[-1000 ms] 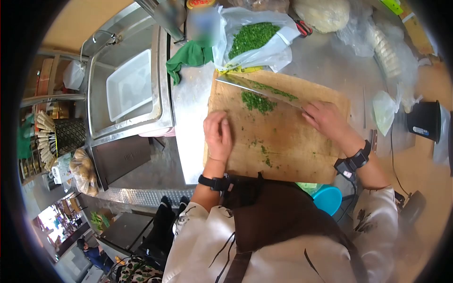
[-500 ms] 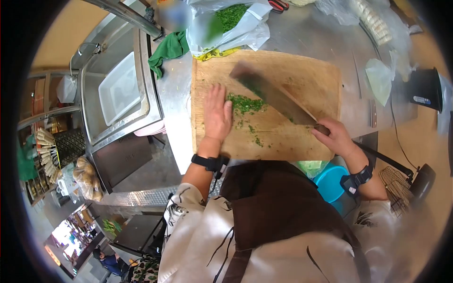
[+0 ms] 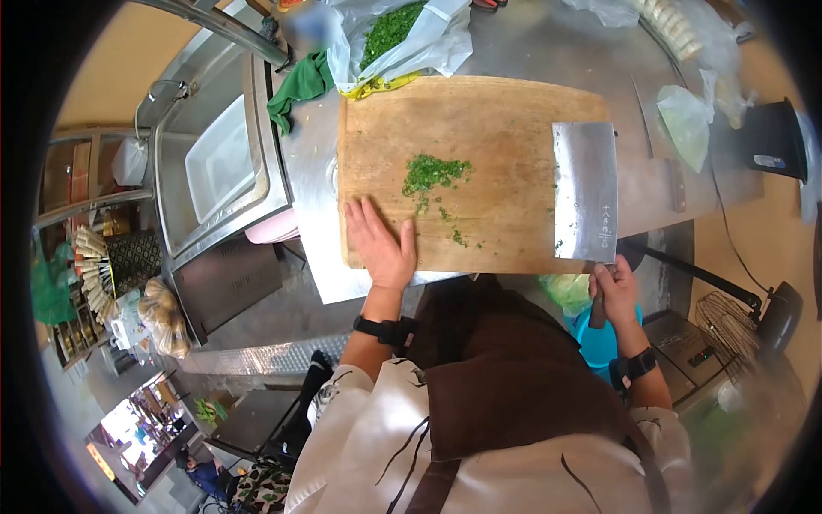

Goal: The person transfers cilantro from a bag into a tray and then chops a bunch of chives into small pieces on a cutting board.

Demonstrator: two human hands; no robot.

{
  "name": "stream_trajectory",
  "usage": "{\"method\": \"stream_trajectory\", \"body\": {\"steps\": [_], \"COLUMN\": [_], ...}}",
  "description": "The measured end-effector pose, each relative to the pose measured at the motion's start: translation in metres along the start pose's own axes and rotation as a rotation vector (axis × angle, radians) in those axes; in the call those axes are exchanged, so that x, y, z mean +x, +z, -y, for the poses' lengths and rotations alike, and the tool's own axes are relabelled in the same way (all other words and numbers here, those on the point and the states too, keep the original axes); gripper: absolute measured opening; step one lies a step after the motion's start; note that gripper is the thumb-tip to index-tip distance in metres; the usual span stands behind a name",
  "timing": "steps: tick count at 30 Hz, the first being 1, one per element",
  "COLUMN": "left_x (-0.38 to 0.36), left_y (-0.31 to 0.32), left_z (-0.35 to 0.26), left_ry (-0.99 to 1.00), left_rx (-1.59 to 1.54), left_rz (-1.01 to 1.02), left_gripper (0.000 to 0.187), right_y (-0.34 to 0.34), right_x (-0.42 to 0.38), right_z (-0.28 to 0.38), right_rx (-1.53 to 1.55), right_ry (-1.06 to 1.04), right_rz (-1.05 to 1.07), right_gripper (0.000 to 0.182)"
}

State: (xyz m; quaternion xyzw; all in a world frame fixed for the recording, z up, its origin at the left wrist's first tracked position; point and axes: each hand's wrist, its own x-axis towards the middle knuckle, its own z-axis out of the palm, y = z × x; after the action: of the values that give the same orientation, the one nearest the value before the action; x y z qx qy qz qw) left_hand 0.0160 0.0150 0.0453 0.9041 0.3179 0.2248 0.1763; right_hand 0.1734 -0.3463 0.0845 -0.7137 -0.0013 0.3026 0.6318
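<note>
A wooden cutting board (image 3: 497, 128) lies before me with a small heap of finely chopped green herbs (image 3: 432, 174) left of its middle and stray bits trailing below. My left hand (image 3: 381, 244) rests flat on the board's near left corner, fingers stretched out. At the near right, my right hand (image 3: 615, 295) grips the handle of a cleaver (image 3: 585, 193). Its broad shiny blade points away from me and covers the board's right end, flat side up. A few green specks cling near the blade's left edge.
Beyond the board stands a white plastic bag (image 3: 441, 47) of chopped greens, beside a green cloth (image 3: 304, 86). A sink (image 3: 278, 158) with a white tub (image 3: 223, 154) is at left. Another knife (image 3: 676, 184) lies right of the board. A blue bucket (image 3: 597, 338) stands below.
The cleaver has swung from slanting across the greens to the board's right end, its flat now facing up. My left hand has slid toward me, away from the heap.
</note>
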Motion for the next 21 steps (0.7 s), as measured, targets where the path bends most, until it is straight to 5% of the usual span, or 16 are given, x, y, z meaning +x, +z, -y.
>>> {"method": "stream_trajectory", "body": {"steps": [13,21], "left_x": [0.056,0.067], "left_y": [0.051,0.036], "left_z": [-0.034,-0.021], "left_ry": [0.015,-0.004], "left_rx": [-0.174,-0.545], "left_rz": [0.047,-0.037], "left_gripper": [0.062,0.063], "right_y": [0.163,0.195], "right_x": [0.025,0.038], "right_z": [0.007,0.014], "right_rx": [-0.230,-0.040], "right_ry": [0.063,0.133], "right_rz": [0.255,0.501], "right_gripper": [0.013,0.017]}}
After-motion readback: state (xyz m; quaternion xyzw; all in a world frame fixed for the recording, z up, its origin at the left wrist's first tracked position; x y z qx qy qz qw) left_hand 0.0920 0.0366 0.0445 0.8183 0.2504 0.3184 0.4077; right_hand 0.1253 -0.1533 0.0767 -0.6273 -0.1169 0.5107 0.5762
